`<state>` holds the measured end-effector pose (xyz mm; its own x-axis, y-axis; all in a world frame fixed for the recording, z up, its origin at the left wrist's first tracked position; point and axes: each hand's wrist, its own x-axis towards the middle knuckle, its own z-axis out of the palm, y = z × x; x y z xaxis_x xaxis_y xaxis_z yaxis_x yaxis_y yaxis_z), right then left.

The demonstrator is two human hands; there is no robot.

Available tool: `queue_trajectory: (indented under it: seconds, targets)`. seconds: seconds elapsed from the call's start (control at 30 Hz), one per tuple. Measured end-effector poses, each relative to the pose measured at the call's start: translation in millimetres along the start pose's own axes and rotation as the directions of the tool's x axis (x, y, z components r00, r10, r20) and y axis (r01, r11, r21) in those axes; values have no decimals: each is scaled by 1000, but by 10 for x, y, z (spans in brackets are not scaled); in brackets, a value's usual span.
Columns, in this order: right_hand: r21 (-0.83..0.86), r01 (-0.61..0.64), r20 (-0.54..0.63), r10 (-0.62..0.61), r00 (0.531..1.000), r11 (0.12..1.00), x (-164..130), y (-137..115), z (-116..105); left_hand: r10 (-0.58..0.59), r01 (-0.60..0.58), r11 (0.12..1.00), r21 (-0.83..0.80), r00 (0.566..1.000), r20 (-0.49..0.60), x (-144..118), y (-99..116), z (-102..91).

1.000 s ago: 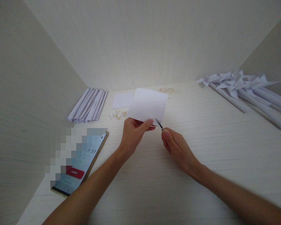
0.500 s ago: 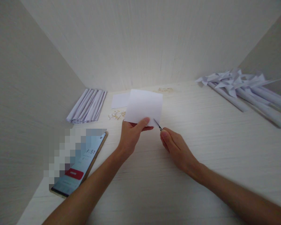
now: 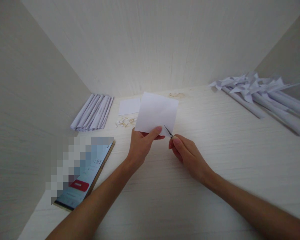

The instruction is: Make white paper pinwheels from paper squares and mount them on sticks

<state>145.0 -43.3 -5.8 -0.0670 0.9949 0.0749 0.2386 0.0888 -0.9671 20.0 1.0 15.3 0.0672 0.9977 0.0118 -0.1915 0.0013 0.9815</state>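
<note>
The left hand (image 3: pixel 142 146) pinches the near edge of a white paper sheet (image 3: pixel 157 112) between thumb and fingers, holding it tilted up above the bench (image 3: pixel 215 160), roughly at the middle of the view. The right hand (image 3: pixel 187 156) is closed around a small pair of scissors (image 3: pixel 168 131); only the thin dark blades show beyond the fingertips, and their tips meet the sheet's lower right corner. How far the blades are parted is too small to tell.

Behind the sheet, a smaller white paper square (image 3: pixel 129 106) lies flat near the back wall, and just in front of it sits a scatter of small pale scraps (image 3: pixel 125 122). To the left of these, a bundle of rolled paper tubes (image 3: pixel 93 112) lies side by side. At the far right, a heap of paper pinwheels on rolled sticks (image 3: pixel 262 91) lies against the side wall. A smartphone (image 3: pixel 86 176) with a lit screen rests at the near left, well apart from both hands.
</note>
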Motion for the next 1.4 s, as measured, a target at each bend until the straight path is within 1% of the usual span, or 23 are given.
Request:
queue_trajectory:
  seconds: [0.13,0.23,0.4,0.53,0.67,0.9,1.1,1.4]
  targets:
    - [150,-43,46,37,998,988,19,2,-18,-11,11,1000,2,1000,-5,-8,2,-3]
    - [296,-92,102,65,993,951,32,2,-36,-8,8,1000,-15,1000,-7,-10,5,-1]
    - [516,-172,205,74,976,839,51,12,-49,0,-1,999,-35,1000,-17,-4,16,11]
    - [612,-251,295,79,952,750,68,6,-34,2,-4,999,-44,1000,-27,2,28,10]
    - [644,-280,310,92,946,712,69,-9,-28,-27,26,996,-81,1000,-12,6,30,0]
    - [646,-293,320,98,942,705,67,13,-34,-37,39,992,-120,999,20,5,21,-21]
    - [641,-292,313,106,944,710,61,7,-28,-60,62,993,-100,998,24,0,20,-11]
    - [638,-276,293,105,950,719,59,4,-23,-50,52,997,-55,998,34,-2,11,-9]
